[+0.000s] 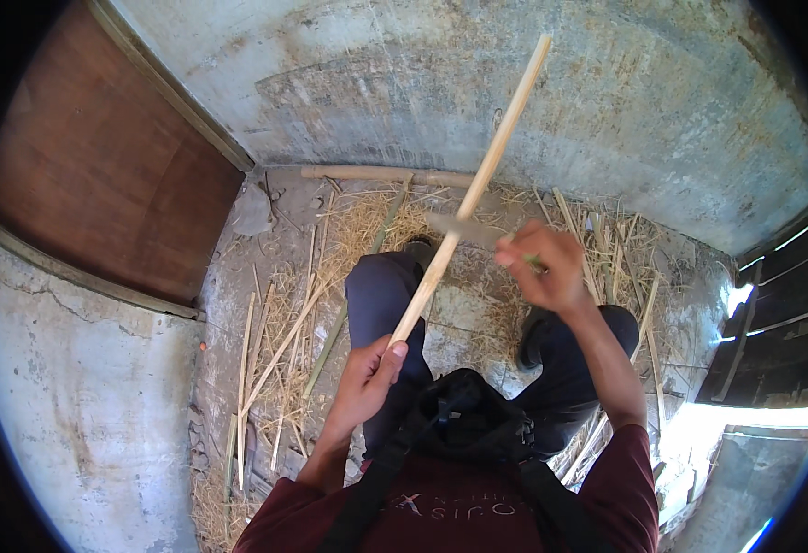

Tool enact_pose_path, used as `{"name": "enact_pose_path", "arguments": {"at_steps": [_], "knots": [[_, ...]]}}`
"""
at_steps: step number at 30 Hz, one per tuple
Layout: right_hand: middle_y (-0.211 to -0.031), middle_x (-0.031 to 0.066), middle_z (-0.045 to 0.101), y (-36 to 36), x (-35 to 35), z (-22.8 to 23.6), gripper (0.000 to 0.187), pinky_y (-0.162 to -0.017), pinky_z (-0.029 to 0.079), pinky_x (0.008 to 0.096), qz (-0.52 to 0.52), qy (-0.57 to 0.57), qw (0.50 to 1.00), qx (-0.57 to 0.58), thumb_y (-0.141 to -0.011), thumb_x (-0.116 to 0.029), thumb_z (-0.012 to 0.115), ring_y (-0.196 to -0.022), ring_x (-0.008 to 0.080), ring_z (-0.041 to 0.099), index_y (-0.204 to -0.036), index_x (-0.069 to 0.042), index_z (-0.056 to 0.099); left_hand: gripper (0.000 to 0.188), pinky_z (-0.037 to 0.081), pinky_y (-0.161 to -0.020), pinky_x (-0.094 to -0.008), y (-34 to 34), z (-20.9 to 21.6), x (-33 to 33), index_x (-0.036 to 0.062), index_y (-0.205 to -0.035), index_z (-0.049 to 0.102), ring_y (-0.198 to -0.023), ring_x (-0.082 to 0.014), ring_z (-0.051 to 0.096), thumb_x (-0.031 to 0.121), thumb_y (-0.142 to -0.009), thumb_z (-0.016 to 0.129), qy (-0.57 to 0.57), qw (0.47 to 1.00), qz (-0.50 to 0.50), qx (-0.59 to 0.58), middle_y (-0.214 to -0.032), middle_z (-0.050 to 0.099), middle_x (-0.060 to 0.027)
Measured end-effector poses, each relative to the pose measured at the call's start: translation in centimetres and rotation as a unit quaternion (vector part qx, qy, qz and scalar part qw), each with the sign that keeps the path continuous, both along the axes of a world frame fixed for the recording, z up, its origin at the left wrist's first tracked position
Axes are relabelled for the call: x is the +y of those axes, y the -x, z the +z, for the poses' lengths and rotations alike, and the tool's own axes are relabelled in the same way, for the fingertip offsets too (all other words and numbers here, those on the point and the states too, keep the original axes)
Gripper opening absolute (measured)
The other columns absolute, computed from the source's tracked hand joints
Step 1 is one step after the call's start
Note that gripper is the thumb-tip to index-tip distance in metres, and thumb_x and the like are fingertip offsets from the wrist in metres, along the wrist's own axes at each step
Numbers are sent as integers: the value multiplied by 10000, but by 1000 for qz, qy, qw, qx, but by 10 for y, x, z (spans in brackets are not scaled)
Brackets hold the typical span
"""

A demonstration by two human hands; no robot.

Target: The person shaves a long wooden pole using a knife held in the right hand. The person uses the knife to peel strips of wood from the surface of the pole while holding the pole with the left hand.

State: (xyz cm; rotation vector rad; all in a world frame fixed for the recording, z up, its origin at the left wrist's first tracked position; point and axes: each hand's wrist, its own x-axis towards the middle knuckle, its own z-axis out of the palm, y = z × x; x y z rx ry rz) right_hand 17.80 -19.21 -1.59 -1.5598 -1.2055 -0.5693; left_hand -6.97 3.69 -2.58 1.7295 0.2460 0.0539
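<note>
A: Status?
B: My left hand (364, 376) fingers are clenching the bamboo stick (471, 190); my right hand (547, 267) is gripping a blade (464, 230) against it. Shavings (367, 230) are lying beyond my fingers; trimming appears partly done.

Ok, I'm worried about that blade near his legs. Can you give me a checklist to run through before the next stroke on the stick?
1. Left hand wrapped round the lower end of the bamboo stick: ok.
2. Right hand closed on the knife handle: ok.
3. Blade lying against the stick: cannot tell, blurred.
4. Left fingers clear of the blade: ok, well below it.
5. Knees out from under the blade: not ok, they sit directly below.
6. Footing: not ok, shavings and split strips litter the floor.
</note>
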Motion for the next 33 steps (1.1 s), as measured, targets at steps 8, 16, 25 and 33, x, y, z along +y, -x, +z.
{"name": "enact_pose_path", "arguments": {"at_steps": [8, 16, 25, 33], "knots": [[-798, 8, 599, 36, 20, 3, 281, -463, 485, 336, 34, 41, 992, -114, -829, -220, 945, -556, 162, 607, -1058, -123, 813, 384, 272, -512, -234, -10, 7, -19, 85, -903, 571, -580, -17, 370, 344, -1186, 544, 11, 1000, 5, -26, -679, 442, 74], [-786, -1, 584, 36, 18, 5, 254, -458, 476, 323, 30, 50, 991, -119, -832, -228, 939, -551, 156, 598, -1033, -143, 807, 424, 340, -552, -281, -8, 8, -17, -20, -1097, 684, -602, -53, 423, 361, -1193, 523, 52, 998, -31, -8, -656, 472, 43], [-776, 2, 605, 33, 15, 6, 172, -451, 473, 320, -6, 40, 990, -134, -852, -191, 917, -533, 147, 592, -971, -172, 795, 399, 334, -540, -297, -9, 4, -17, -7, -1015, 668, -582, -59, 419, 326, -1189, 533, 27, 999, -22, -4, -635, 472, 30], [-774, 98, 702, -12, -14, 18, 101, -560, 532, 346, -136, -70, 987, 41, -914, 1, 836, -607, 237, 679, -932, -36, 744, 375, 330, -512, -322, 6, 1, -10, 13, -923, 650, -548, -70, 431, 288, -1166, 579, -54, 999, -6, -7, -603, 483, 10]]}}
